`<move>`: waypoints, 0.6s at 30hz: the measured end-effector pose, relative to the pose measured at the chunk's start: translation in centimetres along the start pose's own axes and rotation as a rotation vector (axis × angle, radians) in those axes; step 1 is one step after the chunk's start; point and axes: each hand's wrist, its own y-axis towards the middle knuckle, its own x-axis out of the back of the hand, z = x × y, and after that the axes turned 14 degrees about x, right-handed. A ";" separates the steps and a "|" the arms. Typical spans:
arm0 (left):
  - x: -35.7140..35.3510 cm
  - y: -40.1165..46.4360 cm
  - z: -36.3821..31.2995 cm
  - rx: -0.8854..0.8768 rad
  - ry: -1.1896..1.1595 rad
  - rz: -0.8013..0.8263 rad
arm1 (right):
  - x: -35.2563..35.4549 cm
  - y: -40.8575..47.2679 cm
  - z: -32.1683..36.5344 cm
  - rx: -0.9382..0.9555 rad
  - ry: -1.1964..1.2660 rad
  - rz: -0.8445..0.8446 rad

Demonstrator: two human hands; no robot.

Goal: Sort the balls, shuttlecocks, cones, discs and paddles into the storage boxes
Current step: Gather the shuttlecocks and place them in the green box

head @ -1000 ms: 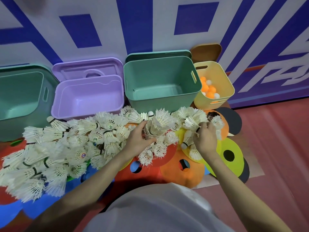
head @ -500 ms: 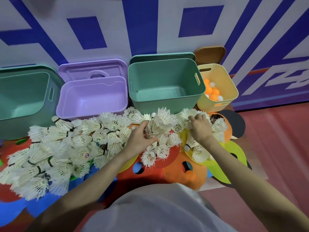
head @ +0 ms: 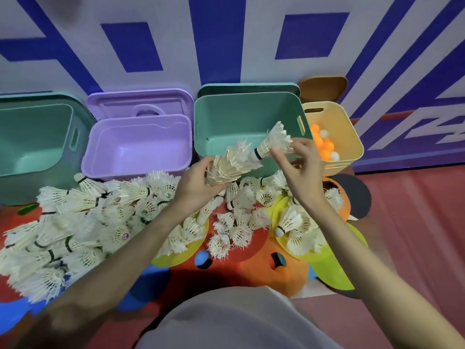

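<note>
Early stage: left hand (head: pixel 195 183) grips a nested shuttlecock stack (head: pixel 230 163), right hand (head: pixel 299 162) pinches 1 shuttlecock (head: pixel 273 142) at the green box (head: pixel 247 117), only yellow box (head: pixel 333 127) holds balls, loose shuttlecocks (head: pixel 83 222) and discs (head: pixel 274 270) unsorted on the floor.

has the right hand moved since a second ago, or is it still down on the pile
Yes. The right hand has come up off the shuttlecock pile and now pinches one shuttlecock in front of the middle green box, beside the yellow box.
</note>
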 end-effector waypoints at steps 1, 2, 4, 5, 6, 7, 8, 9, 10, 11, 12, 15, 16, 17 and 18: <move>0.2 0.5 -0.5 -0.012 0.009 -0.012 | -0.3 0.3 -0.2 -0.011 0.006 0.032; 0.5 1.0 -1.0 -0.022 0.024 -0.020 | -0.6 0.7 -0.4 -0.017 0.016 0.066; 0.9 2.3 -1.9 -0.056 0.063 -0.028 | -1.1 1.5 -0.9 -0.006 0.023 0.160; 1.1 3.1 -2.4 -0.082 0.091 -0.033 | -1.3 2.0 -1.1 0.009 0.016 0.214; 1.3 3.9 -2.8 -0.109 0.121 -0.041 | -1.5 2.5 -1.3 0.017 0.019 0.256; 1.5 4.8 -3.1 -0.129 0.151 -0.053 | -1.8 3.1 -1.6 0.011 0.029 0.277; 1.7 5.6 -3.5 -0.142 0.172 -0.065 | -2.0 3.8 -1.9 -0.006 0.040 0.280; 1.9 6.6 -3.8 -0.144 0.186 -0.071 | -2.3 4.5 -2.4 -0.022 0.037 0.272; 2.1 7.5 -4.1 -0.136 0.200 -0.071 | -2.6 5.2 -2.9 -0.025 0.016 0.265; 2.2 8.4 -4.3 -0.129 0.217 -0.069 | -2.9 5.9 -3.6 -0.018 -0.018 0.261; 2.1 9.3 -4.5 -0.127 0.234 -0.064 | -3.2 6.7 -4.1 -0.009 -0.051 0.260; 1.6 11.9 -4.4 -0.122 0.267 -0.025 | -3.9 9.0 -5.6 -0.039 -0.078 0.286; 1.3 12.8 -4.3 -0.123 0.279 -0.012 | -4.2 9.7 -6.3 -0.057 -0.075 0.310; 0.8 13.7 -4.2 -0.121 0.294 0.000 | -4.6 10.2 -7.1 -0.067 -0.076 0.335; 0.3 14.6 -4.1 -0.121 0.311 0.012 | -4.9 10.6 -7.9 -0.075 -0.084 0.359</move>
